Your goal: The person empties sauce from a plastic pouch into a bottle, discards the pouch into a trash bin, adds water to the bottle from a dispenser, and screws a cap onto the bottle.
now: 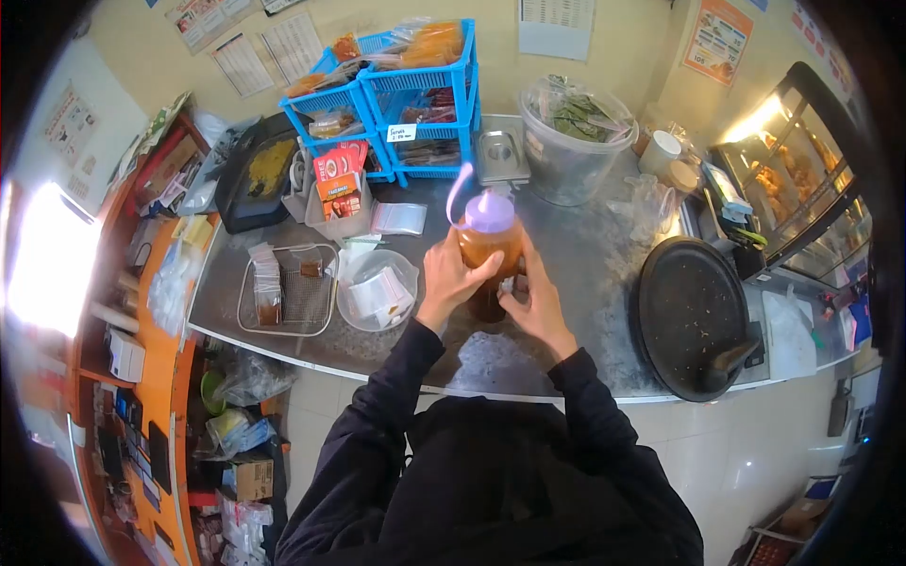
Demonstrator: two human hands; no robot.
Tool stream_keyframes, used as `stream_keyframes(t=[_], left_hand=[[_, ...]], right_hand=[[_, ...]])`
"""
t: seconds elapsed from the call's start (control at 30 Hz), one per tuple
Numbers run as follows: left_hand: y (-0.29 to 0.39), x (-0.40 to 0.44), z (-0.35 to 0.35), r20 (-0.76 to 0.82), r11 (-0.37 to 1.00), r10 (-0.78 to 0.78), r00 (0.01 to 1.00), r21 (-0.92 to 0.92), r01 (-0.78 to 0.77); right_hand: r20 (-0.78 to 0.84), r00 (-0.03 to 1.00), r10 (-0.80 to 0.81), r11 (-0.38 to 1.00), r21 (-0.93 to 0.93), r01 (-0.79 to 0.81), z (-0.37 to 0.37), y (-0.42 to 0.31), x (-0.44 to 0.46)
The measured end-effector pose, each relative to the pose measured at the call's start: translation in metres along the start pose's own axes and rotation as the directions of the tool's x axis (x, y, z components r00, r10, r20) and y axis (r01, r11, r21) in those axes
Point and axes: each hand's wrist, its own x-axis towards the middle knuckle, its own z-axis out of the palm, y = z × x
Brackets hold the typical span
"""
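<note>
A squeeze bottle [484,251] of orange-brown sauce stands upright in front of me, just above the steel counter or resting on it; I cannot tell which. Its lilac lid [490,216] has a pointed nozzle and a loose cap strap sticking up at the left. My left hand [451,276] wraps the bottle from the left, thumb across its front. From the right, my right hand [536,300] closes on the bottle's side and lower part, with a small whitish patch showing by its fingertips. The bottle's lower part is dark and partly covered by the fingers.
Left of the bottle sit a round plastic tub [409,274] with white packets and a wire basket [328,319]. Blue stacked baskets [421,80] and a clear bucket of leaves [573,160] stand behind. A round black tray [694,311] lies right, near a lit food cabinet [783,170].
</note>
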Motion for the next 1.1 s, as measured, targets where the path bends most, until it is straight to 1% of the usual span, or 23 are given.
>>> stream_keyframes(t=[0.07, 0.13, 0.17, 0.3, 0.37, 0.43, 0.47, 0.57, 0.67, 0.7, 0.8, 0.83, 0.87, 0.93, 0.97, 1.07, 1.1], left_hand=[[-0.015, -0.014, 0.011, 0.0, 1.0, -0.004, 1.0, 0.012, 0.004], [-0.027, -0.026, 0.022, -0.029, 1.0, 0.006, 1.0, 0.01, -0.006], [-0.032, -0.033, 0.026, -0.036, 1.0, -0.013, 0.999, 0.019, 0.013], [-0.043, -0.046, 0.035, -0.023, 0.999, -0.026, 0.999, 0.028, 0.026], [-0.044, -0.05, 0.035, -0.03, 0.999, -0.014, 0.999, 0.037, 0.016], [-0.047, -0.057, 0.034, -0.013, 0.999, -0.039, 0.999, 0.022, 0.039], [-0.048, -0.059, 0.034, -0.008, 0.999, -0.048, 0.999, 0.014, 0.048], [-0.046, -0.069, 0.033, -0.048, 0.992, -0.065, 0.997, -0.108, 0.06], [-0.044, -0.077, 0.031, -0.142, 0.994, 0.049, 0.989, -0.09, -0.062], [-0.043, -0.08, 0.032, -0.131, 0.994, 0.034, 0.991, -0.097, -0.047], [-0.034, -0.084, 0.031, -0.085, 0.998, 0.054, 0.995, -0.022, -0.056], [-0.033, -0.09, 0.036, -0.082, 0.997, 0.016, 0.996, -0.08, -0.023], [-0.029, -0.091, 0.035, -0.068, 0.996, -0.007, 0.998, -0.089, 0.001], [-0.024, -0.089, 0.03, -0.048, 0.993, -0.047, 0.998, -0.109, 0.042], [-0.025, -0.089, 0.029, -0.007, 0.994, -0.032, 0.999, -0.109, 0.031], [-0.021, -0.091, 0.021, 0.044, 0.998, -0.051, 0.998, -0.032, 0.052], [-0.013, -0.093, 0.009, 0.242, 0.973, -0.199, 0.95, -0.063, 0.221]], right_hand=[[0.023, 1.0, -0.01, 1.0, 0.011, 0.01, 0.004, 0.018, -0.007], [0.063, 0.997, 0.037, 0.999, 0.018, -0.038, 0.004, 0.018, -0.012], [0.084, 0.995, 0.061, 0.998, 0.022, -0.063, 0.004, 0.018, -0.015], [0.1, 0.994, 0.042, 0.999, 0.01, -0.043, 0.009, 0.04, -0.024], [0.109, 0.993, 0.053, 0.998, 0.011, -0.054, 0.009, 0.043, -0.026], [0.138, 0.989, 0.053, 0.999, -0.012, -0.052, 0.008, 0.043, -0.027], [0.152, 0.987, 0.049, 0.999, -0.024, -0.046, 0.007, 0.044, -0.026], [0.14, 0.989, -0.048, 0.997, -0.058, 0.057, 0.011, 0.049, -0.028], [0.151, 0.986, -0.067, 0.993, -0.087, 0.081, 0.011, 0.046, -0.034], [0.14, 0.986, -0.088, 0.991, -0.087, 0.101, 0.011, 0.049, -0.035], [0.11, 0.987, -0.118, 0.985, -0.114, 0.13, 0.014, 0.061, -0.049], [0.104, 0.988, -0.117, 0.982, -0.136, 0.13, 0.014, 0.065, -0.054], [0.099, 0.988, -0.118, 0.978, -0.158, 0.133, 0.015, 0.067, -0.057], [0.104, 0.994, -0.028, 0.993, -0.11, 0.04, 0.018, 0.067, -0.063], [0.107, 0.994, 0.011, 0.996, -0.089, -0.001, 0.019, 0.066, -0.064], [0.04, 0.998, -0.054, 0.991, -0.117, 0.059, 0.026, 0.059, -0.066], [0.028, 0.999, -0.033, 0.994, -0.105, 0.036, 0.029, 0.053, -0.067]])
